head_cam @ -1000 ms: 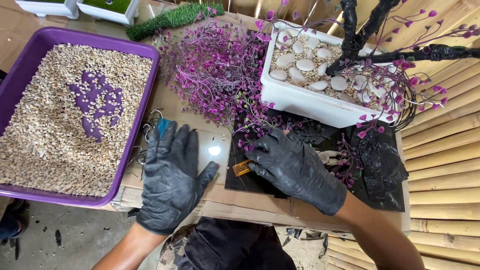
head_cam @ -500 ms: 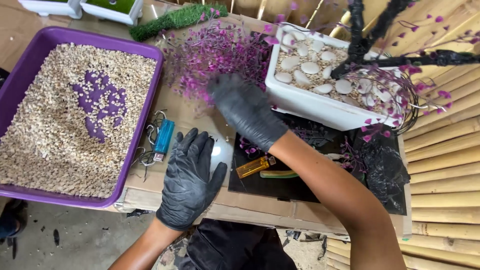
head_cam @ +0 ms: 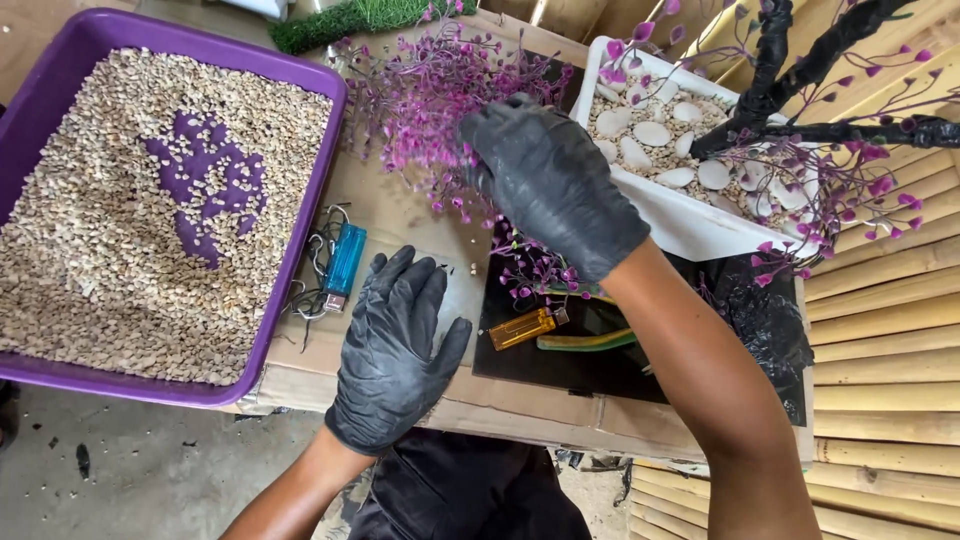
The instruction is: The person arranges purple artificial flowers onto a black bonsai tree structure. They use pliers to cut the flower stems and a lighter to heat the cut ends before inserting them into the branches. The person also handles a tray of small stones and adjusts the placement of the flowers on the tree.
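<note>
On the cardboard worktop [head_cam: 400, 215], right hand [head_cam: 555, 185] grip clamped on purple sprigs [head_cam: 430, 100]; left hand [head_cam: 395, 345] flat, fingers apart.

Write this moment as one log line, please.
left hand: flat on table | right hand: reaching into purple sprigs | nearby: blue lighter, gravel tray

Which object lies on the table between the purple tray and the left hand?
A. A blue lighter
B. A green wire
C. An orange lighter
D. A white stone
A. The blue lighter lies just beside the purple tray, to the upper left of the gloved left hand; the orange lighter is on the black sheet instead, on the other side of that hand.
</note>
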